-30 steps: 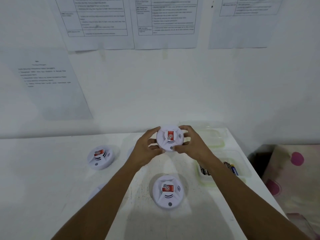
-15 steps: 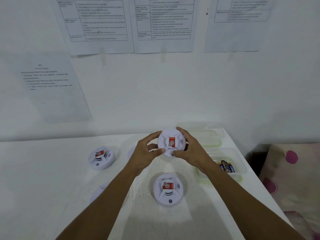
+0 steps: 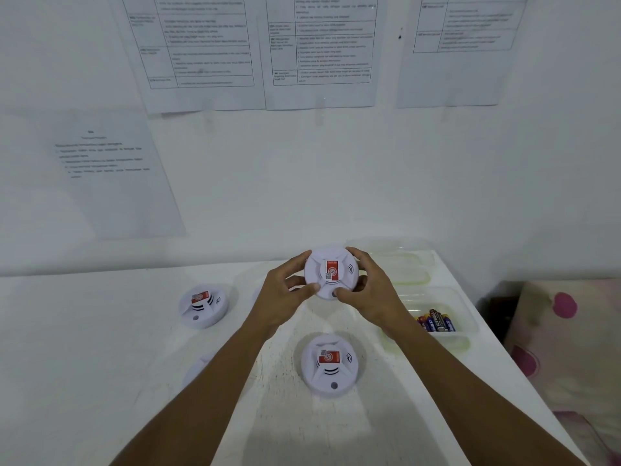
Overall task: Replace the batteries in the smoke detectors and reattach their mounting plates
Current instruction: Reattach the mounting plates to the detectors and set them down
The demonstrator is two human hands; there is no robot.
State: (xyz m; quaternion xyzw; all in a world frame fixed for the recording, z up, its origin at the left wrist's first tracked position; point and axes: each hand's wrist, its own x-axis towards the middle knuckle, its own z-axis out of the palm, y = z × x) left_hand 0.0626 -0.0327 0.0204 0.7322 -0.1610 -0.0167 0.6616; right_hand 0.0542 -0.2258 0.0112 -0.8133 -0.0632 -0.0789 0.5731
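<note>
— Which one have you got?
— The held detector (image 3: 331, 274): white, round, red label facing me, its rim gripped between my left hand (image 3: 285, 294) and right hand (image 3: 369, 290).
— And the rest?
— The near detector (image 3: 329, 364) and the left detector (image 3: 203, 306) lie flat, labels up. The batteries (image 3: 435, 321) lie in the clear tub (image 3: 467, 331) on the right.

The raised smoke detector (image 3: 322, 281) has a shell of smooth white plastic, matt with a faint sheen. Its red printed label (image 3: 332, 270) looks like glossy paper or film. The front smoke detector (image 3: 329, 368), toward the table's near edge, and the left smoke detector (image 3: 203, 306) show the same moulded plastic. The table (image 3: 100, 364) top is white and matt, with rough, scuffed speckling near the middle. Along the right edge the containers (image 3: 465, 341) are thin, clear, glossy plastic, and the batteries (image 3: 437, 321) inside have shiny printed wrappers. Paper sheets (image 3: 322, 52) lie flat and matt on the wall. Past the right edge, spotted cloth (image 3: 568, 338) looks soft.
</note>
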